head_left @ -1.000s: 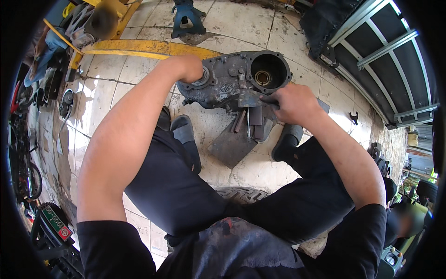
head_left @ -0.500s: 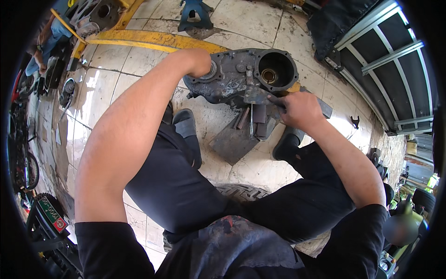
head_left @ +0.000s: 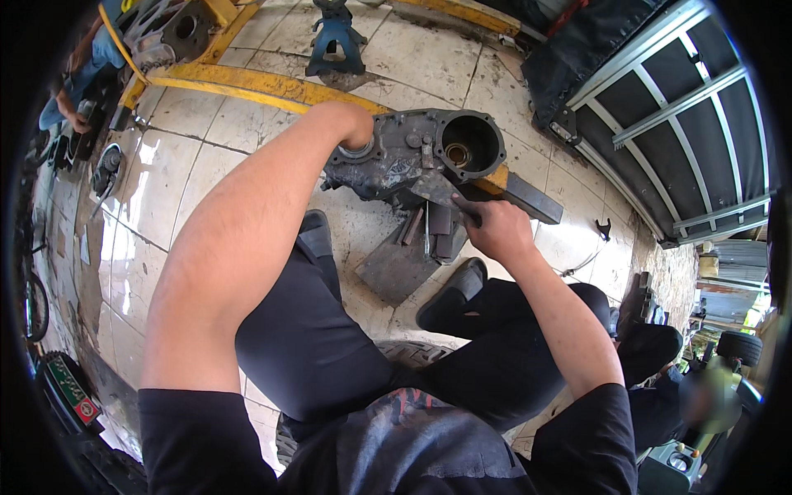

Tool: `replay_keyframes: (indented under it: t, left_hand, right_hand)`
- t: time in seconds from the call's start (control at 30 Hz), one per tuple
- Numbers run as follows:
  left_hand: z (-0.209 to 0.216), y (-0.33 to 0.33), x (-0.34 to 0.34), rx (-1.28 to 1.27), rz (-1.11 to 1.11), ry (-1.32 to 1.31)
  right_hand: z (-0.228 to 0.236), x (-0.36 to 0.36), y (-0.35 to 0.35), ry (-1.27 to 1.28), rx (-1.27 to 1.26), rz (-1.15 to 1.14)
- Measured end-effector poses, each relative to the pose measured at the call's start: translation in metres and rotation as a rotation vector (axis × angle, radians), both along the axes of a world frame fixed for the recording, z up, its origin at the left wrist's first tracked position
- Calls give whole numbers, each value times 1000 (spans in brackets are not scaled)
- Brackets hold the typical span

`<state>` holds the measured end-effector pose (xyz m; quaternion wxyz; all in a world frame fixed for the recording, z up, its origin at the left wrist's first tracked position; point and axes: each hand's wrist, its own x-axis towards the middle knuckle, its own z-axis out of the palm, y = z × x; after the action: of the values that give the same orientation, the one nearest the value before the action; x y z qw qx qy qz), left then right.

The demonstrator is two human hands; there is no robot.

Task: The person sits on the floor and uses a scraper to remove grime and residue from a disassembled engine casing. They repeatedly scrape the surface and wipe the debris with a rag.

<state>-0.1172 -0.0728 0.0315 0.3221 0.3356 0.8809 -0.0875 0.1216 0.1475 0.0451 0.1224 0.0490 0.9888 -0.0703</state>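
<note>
A dark, grimy metal gearbox housing (head_left: 396,157) sits in front of me, with a large round opening at its right end and a brass-coloured ring inside. At the housing's left end, my left hand (head_left: 355,128) is bent over a smaller round bore, its fingers hidden behind the back of the hand. My right hand (head_left: 502,231) is closed round the dark handle of a scraper (head_left: 436,190), whose broad flat blade lies at the housing's front edge. Below the blade are several dark blocks (head_left: 441,221) and a thin metal rod (head_left: 427,231) on a flat grey plate (head_left: 388,276).
A yellow frame (head_left: 239,85) runs behind the housing. A blue jack stand (head_left: 334,45) stands beyond it on the tiled floor (head_left: 421,54). Black panels with metal rails (head_left: 660,124) are at right. Another person's hand (head_left: 77,122) is at far left; another person sits at lower right.
The scraper's blade has turned on the housing's front edge, its handle now slanting down to the right. My right foot has shifted inward. The whole view has swung slightly.
</note>
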Motion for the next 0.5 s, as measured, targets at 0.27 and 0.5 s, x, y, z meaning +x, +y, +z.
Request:
replay_keyframes:
  t: [0.27, 0.5]
  left_hand:
    - [0, -8, 3, 94, 26, -25]
    - [5, -16, 8, 176, 159, -20]
  right_hand:
    - [-31, 22, -42, 52, -206, -361]
    - [-31, 20, -70, 9, -191, -423]
